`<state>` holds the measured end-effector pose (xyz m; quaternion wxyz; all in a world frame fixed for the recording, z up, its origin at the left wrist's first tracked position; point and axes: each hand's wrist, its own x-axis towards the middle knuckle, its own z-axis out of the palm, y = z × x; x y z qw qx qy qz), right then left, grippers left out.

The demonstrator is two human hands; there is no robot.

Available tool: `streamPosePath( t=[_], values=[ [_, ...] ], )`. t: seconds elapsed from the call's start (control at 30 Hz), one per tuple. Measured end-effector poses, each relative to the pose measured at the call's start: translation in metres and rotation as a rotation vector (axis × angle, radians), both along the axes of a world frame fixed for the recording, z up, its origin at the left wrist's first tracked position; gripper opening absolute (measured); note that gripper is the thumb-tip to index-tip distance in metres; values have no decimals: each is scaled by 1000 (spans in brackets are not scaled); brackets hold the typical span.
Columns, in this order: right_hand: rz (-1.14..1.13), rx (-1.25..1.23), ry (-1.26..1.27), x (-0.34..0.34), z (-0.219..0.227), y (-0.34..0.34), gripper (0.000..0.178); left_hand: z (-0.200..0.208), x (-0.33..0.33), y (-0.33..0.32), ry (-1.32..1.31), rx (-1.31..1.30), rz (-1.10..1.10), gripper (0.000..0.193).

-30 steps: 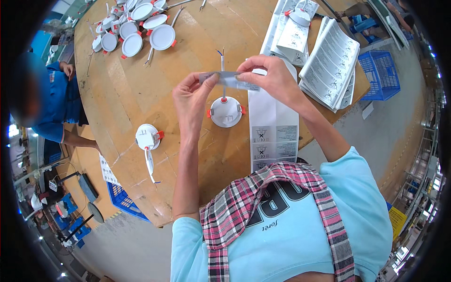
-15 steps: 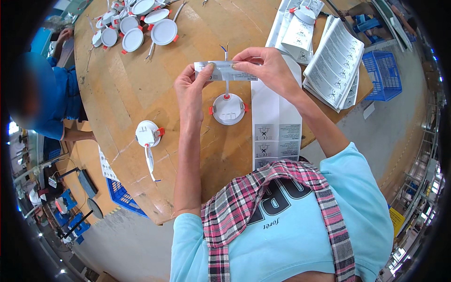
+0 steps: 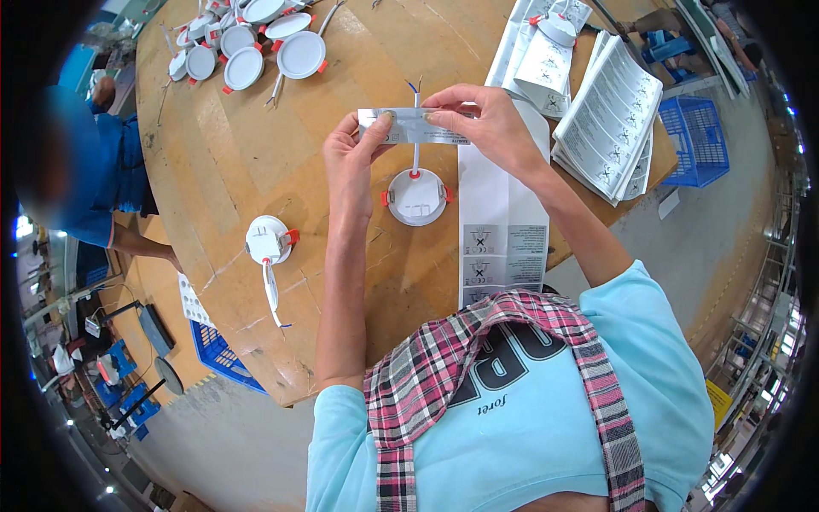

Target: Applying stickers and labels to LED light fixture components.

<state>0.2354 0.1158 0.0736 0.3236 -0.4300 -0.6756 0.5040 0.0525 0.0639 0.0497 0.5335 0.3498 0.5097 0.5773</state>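
1. Head view, centre: left hand [image 3: 350, 162] and right hand [image 3: 497, 128] both pinch the label [image 3: 415, 126], spread unfolded across the cable [image 3: 416, 157] of the centre light [image 3: 418, 198].
2. Left of centre: the second light [image 3: 270, 240] has a white flap [image 3: 271, 290] along its lead, seemingly finished.
3. Upper left: the pile [image 3: 243, 68] looks unlabelled.
4. Right of centre: the sheet [image 3: 503, 243] bears unused labels.

Silver label [image 3: 413, 128] hides a stretch of white cable [image 3: 416, 157], the lamp pile [image 3: 243, 68] gets cropped up top, and that co-worker's head [image 3: 53, 162] is just a blur.
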Motion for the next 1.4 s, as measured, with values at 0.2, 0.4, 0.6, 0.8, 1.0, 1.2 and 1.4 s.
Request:
streamPosePath(
  t=[0.2, 0.4, 0.6, 0.8, 1.0, 1.2, 1.4],
  values=[
    [11, 41, -3, -2, -4, 0, 21, -1, -2, 0, -27, -6, -16, 21],
    [36, -7, 22, -1, -8, 2, 20, -2, -3, -1, -118, -17, -45, 21],
    [72, -86, 42, 2, -8, 3, 22, -4, -5, -1, -193, -7, -92, 20],
    [127, -183, 112, 6, -9, 7, 24, -1, -1, -1, -220, -39, -110, 20],
    [110, -192, 70, 6, -8, 5, 23, -6, 1, 0, -159, -47, -108, 19],
    [78, -159, 68, 5, -9, 2, 20, -12, 0, 0, -56, -61, -74, 21],
    [46, -54, 159, 9, -12, 3, 19, -10, -6, 0, 69, -13, 91, 36]
  ],
)
